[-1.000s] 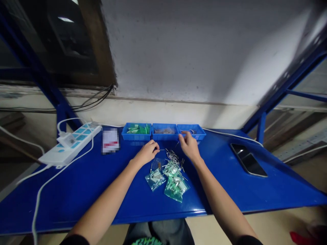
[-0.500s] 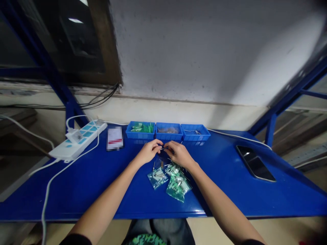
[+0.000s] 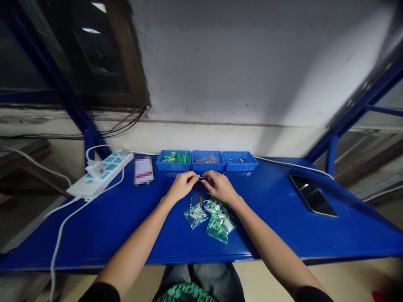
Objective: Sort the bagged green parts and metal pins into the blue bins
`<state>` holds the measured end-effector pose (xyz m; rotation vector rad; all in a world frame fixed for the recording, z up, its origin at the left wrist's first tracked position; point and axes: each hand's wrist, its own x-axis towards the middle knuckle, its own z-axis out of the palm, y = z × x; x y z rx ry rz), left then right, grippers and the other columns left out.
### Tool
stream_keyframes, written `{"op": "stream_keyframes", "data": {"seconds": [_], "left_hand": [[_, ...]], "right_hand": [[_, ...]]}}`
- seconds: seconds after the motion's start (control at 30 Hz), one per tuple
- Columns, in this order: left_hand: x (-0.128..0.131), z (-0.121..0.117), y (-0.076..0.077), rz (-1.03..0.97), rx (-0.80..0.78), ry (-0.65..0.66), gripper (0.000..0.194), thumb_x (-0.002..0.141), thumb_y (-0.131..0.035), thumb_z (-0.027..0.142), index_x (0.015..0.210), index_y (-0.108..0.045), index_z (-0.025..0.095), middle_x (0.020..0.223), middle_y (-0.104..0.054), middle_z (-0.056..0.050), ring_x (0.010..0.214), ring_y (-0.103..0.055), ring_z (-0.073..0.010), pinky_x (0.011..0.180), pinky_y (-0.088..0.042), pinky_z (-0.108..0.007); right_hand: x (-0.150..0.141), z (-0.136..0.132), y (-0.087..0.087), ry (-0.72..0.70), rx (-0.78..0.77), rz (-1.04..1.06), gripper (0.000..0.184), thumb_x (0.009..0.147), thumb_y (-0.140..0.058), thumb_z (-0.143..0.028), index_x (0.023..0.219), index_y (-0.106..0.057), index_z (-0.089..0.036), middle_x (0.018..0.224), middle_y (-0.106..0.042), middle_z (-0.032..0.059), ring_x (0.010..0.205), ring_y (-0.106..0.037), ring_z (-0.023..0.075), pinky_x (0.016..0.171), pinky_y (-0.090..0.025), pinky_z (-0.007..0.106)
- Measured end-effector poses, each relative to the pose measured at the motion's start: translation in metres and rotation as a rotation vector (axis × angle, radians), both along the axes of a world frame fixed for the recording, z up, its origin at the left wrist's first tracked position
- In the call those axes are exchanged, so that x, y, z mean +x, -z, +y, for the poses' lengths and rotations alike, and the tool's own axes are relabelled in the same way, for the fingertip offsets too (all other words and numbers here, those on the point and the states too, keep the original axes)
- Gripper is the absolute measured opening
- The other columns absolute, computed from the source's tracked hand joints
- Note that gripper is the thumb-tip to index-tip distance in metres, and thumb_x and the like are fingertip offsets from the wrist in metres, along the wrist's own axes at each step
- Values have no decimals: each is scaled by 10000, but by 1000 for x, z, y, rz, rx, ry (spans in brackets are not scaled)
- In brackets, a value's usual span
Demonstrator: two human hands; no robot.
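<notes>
My left hand (image 3: 181, 186) is closed, with thumb and fingertips pinching one end of a thin metal rod (image 3: 203, 178). From the other side my right hand (image 3: 221, 187) closes its fingertips on the same rod. Its exact kind is too small to make out, and the fingers cover most of it. Just below the hands lie a small clear bag (image 3: 195, 216) of pale plugs and metal screws, and a larger clear bag (image 3: 221, 226) with green and white pieces. Loose thin metal pieces lie around the tops of these bags, partly behind my right hand.
Three blue trays line the back: one with green parts (image 3: 160, 165), one with brownish pieces (image 3: 204, 167), one with metal rods (image 3: 239, 167). A white power strip (image 3: 91, 184) with cables and a blurred card (image 3: 144, 171) lie left. A phone (image 3: 313, 196) rests right.
Both hands stay together around the thin rod, their fingertips shifting slightly and the rod now lying more level. The whole view has moved a little; the bags and trays keep their places.
</notes>
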<state>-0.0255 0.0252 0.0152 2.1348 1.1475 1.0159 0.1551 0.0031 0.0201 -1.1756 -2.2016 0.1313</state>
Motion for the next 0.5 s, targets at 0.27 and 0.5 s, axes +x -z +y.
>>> {"op": "stream_keyframes", "data": {"seconds": [0.27, 0.5], "left_hand": [[-26, 3, -7, 286, -315, 222, 259, 860, -428, 328, 956, -647, 227, 844, -647, -20, 721, -584, -154, 637, -427, -234], [-39, -2, -10, 498, -367, 429, 130, 715, -628, 260, 835, -677, 250, 1070, -458, -19, 900, -517, -154, 807, -417, -253]], "right_hand": [[25, 6, -10, 250, 281, 120, 246, 921, -377, -284, 798, -564, -182, 702, -577, 43, 660, -534, 153, 660, -386, 257], [76, 30, -6, 844, 212, 175, 311, 848, -475, -385, 1020, -593, -155, 705, -622, 37, 653, -564, 183, 598, -368, 269]]}}
